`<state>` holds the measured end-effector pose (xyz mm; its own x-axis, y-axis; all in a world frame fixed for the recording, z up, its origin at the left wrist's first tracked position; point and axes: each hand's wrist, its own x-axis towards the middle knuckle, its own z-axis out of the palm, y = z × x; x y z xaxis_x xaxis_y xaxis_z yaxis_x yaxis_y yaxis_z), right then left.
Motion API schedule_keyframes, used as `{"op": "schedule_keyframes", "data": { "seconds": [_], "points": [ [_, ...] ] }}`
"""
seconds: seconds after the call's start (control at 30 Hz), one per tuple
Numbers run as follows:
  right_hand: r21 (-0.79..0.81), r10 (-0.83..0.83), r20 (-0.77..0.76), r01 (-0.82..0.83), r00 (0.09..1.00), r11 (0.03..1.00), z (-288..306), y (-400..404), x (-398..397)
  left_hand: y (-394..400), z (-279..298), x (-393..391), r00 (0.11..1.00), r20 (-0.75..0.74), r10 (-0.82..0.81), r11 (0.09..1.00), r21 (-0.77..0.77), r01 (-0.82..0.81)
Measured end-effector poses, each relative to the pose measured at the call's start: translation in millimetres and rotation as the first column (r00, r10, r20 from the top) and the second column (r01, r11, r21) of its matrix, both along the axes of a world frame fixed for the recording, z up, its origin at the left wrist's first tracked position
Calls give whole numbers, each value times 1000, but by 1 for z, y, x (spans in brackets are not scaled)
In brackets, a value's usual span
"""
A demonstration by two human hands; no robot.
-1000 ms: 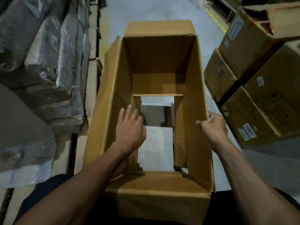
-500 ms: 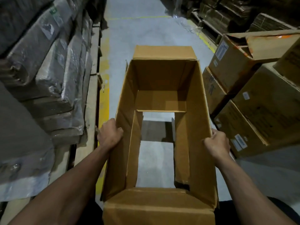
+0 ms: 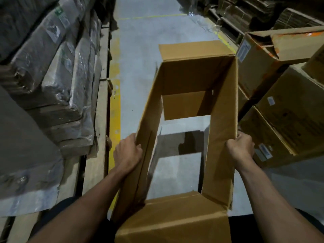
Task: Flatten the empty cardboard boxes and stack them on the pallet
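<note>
Open box (image 3: pixel 220 137) gripped between left hand (image 3: pixel 127 155) and right hand (image 3: pixel 241 146).

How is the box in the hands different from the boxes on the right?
The held box is open at top and bottom, so the floor shows through; the stacked boxes show no see-through. The held box is plain; the stacked boxes carry white labels. Both are brown cardboard. The left hand and right hand grip the held box's sides.
</note>
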<state>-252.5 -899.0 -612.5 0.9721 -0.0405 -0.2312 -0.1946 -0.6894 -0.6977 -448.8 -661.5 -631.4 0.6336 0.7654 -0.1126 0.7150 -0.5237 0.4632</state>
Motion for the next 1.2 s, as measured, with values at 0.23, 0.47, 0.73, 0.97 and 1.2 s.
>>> {"op": "schedule_keyframes", "data": {
  "seconds": [0.23, 0.47, 0.73, 0.97, 1.2],
  "points": [
    [205, -25, -39, 32, 999, 978, 6, 16, 12, -52, -1, -21, 975, -28, -221, 975, 30, 222],
    [270, 74, -67, -54, 995, 961, 15, 27, 9, -87, 4, -26, 946, 119, -302, 924, -208, 321],
    [316, 69, -47, -51, 997, 947, 20, 43, 18, -128, 10, 11, 882, -104, -460, 887, -90, 453],
    [398, 86, -31, -67, 996, 915, 16, 48, 23, -122, 4, 33, 916, -88, -391, 915, 66, 397],
    [520, 320, 50, -298, 946, 800, 30, 69, 6, -95, 15, 30, 966, 135, -220, 974, -19, 225]
  ]
}}
